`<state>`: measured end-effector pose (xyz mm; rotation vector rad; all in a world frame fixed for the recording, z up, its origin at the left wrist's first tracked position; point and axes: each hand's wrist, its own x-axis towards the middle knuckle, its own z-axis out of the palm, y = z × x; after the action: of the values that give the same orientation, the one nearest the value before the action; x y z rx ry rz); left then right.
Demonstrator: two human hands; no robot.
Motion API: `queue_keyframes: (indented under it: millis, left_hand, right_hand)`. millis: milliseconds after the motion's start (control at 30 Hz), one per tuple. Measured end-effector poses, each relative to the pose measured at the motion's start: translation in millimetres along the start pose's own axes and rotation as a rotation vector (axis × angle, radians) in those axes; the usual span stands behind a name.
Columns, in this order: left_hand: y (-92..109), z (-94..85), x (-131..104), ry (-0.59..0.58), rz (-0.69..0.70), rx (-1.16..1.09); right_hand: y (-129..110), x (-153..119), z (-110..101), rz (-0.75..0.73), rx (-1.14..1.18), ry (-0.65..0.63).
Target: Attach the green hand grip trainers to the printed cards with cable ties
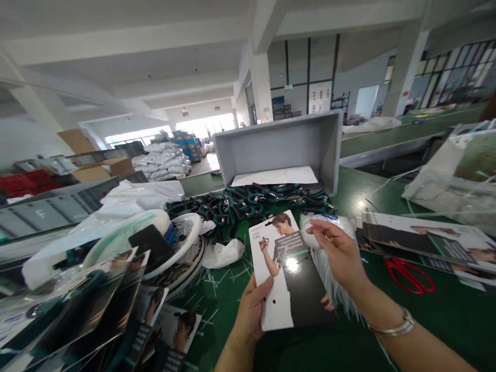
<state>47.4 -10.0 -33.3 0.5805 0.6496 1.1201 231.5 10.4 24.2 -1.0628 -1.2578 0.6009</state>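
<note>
My left hand point(251, 310) grips a printed packaging card point(277, 289) by its lower left edge, thumb on the front. The card is tilted upright, with a picture of a person, the words "adjustable grip strengthener" and small punched holes. My right hand point(339, 253) is just right of the card, fingers bent and drawn together in a pinch. Whatever is between those fingertips is too small to make out. Beneath and behind that hand lies a bundle of white cable ties point(327, 274) in a plastic bag. A pile of dark green hand grips point(236, 206) lies beyond the card.
A grey crate point(279, 147) lies on its side behind the grips. Red scissors point(408, 276) and a stack of cards point(434, 237) are at right. At left are carded grips point(89, 315) and a white bowl point(194, 222) of small metal parts. Loose ties are scattered across the green table point(225, 297).
</note>
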Motion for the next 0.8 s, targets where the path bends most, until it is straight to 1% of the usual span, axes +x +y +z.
queue_keyframes:
  millis: [33, 67, 100, 133, 167, 233, 300, 433, 567, 633, 700, 800]
  left_hand:
    - [1, 2.8, -1, 0.013, 0.004, 0.021]
    - [1, 5.3, -2, 0.016, 0.008, 0.036]
    - [1, 7.7, -3, 0.013, 0.010, 0.048]
    - [1, 9.7, -4, 0.007, 0.010, 0.057]
    - [1, 11.5, -5, -0.001, 0.006, 0.063]
    - [2, 14.0, -7, -0.009, 0.001, 0.065]
    - [2, 15.1, -9, -0.015, 0.015, 0.061]
    - [3, 12.1, -7, -0.026, 0.045, 0.084]
    - [9, 5.6, -3, -0.049, 0.047, 0.160]
    - [12, 3.7, -2, -0.064, 0.053, 0.200]
    - [14, 3.5, -2, -0.063, 0.059, 0.229]
    - [14, 4.1, -3, -0.037, 0.031, 0.260]
  right_hand:
    - [-4, 3, -6, -0.144, -0.195, -0.029]
    - [-9, 5, -9, -0.267, -0.393, -0.105]
    - [-14, 6, -10, -0.360, -0.571, -0.213]
    - [-18, 5, -10, -0.417, -0.713, -0.318]
    - [-21, 4, -7, -0.443, -0.815, -0.397]
    - [-23, 0, 0, -0.447, -0.916, -0.477]
    - [-21, -3, 8, -0.442, -0.935, -0.491]
    - [-10, -4, 15, -0.468, -0.847, -0.435]
    - [0, 2, 15, -0.464, -0.683, -0.260]
    - [3, 5, 17, -0.445, -0.623, -0.200]
    - [3, 7, 20, -0.438, -0.589, -0.205]
    - [-2, 12, 21, -0.449, -0.546, -0.304]
